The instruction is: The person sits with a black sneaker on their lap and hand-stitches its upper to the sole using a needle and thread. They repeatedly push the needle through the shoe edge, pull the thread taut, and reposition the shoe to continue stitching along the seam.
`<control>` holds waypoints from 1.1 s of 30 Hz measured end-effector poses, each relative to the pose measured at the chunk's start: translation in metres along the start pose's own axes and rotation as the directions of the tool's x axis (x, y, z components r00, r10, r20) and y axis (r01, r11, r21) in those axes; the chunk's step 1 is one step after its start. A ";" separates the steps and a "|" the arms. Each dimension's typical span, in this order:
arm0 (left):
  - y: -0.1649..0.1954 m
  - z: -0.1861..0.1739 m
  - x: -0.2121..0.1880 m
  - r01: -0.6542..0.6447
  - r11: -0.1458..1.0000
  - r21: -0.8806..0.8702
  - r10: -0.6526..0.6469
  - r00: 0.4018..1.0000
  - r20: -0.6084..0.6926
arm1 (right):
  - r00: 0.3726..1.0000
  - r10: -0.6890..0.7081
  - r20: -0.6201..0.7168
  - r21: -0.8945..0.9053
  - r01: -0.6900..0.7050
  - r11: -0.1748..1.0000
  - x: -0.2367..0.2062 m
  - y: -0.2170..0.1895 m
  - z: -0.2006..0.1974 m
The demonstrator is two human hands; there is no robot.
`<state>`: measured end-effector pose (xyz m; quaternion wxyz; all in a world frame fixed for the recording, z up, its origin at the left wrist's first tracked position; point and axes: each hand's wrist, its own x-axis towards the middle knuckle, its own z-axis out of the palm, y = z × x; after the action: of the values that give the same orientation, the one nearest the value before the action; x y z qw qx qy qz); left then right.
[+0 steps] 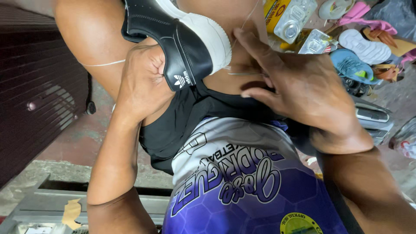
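Currently we are gripping a black-and-white sneaker [182, 39] in left-hand fingers [149, 71], right fingers [260, 82] pinching the needle [245, 74]; heel stitching looks unfinished, white thread [104, 64] trailing.

shoe [182, 39]: toe end cut off by top edge, inside hidden | left hand [145, 80]: fingertips hidden behind shoe heel | right hand [299, 93]: palm side hidden, needle [242, 74] end lost under fingers | thread [247, 19]: too thin to follow | pile of sandals [364, 52]: cut off at right edge
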<state>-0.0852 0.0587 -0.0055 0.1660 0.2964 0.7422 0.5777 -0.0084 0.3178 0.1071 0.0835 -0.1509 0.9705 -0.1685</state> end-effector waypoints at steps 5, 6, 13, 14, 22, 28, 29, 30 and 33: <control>-0.003 0.015 -0.010 0.089 0.983 -0.160 -0.108 0.987 -0.116 | 0.998 0.060 -0.021 0.202 -0.055 0.978 0.007 0.007 0.021; -0.001 0.020 -0.010 0.092 0.968 -0.234 -0.128 0.981 -0.145 | 0.996 0.067 -0.056 0.232 -0.052 0.971 0.008 0.008 0.030; 0.015 0.015 -0.009 0.153 0.874 -0.461 -0.200 0.978 -0.056 | 0.996 0.082 -0.015 0.451 -0.067 0.890 -0.011 0.029 0.046; 0.015 0.011 -0.009 0.124 0.910 -0.395 -0.145 0.989 -0.024 | 0.997 0.078 -0.023 0.505 -0.056 0.861 -0.012 0.030 0.045; 0.001 0.002 -0.006 -0.061 0.997 0.047 0.059 0.997 0.047 | 0.945 0.147 -0.293 0.932 0.249 0.263 0.010 -0.001 0.062; 0.001 0.007 -0.005 -0.029 0.999 0.023 0.029 0.999 0.016 | 0.934 0.012 -0.357 0.633 0.233 0.738 0.039 -0.019 0.070; 0.000 0.007 -0.005 -0.026 0.999 0.030 0.026 1.000 -0.004 | 0.926 -0.047 -0.374 0.515 0.250 0.820 0.042 -0.021 0.069; -0.001 0.006 -0.005 -0.018 1.000 0.012 0.019 1.000 -0.019 | 0.919 -0.062 -0.388 0.470 0.256 0.844 0.048 -0.023 0.069; -0.006 0.000 -0.001 -0.018 0.999 -0.046 0.016 0.999 -0.044 | 0.904 -0.100 -0.417 0.345 0.259 0.902 0.066 -0.027 0.069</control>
<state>-0.0860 0.0569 -0.0108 0.1518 0.2863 0.7296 0.6023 -0.0486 0.2520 0.0451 -0.0986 -0.1850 0.8953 -0.3930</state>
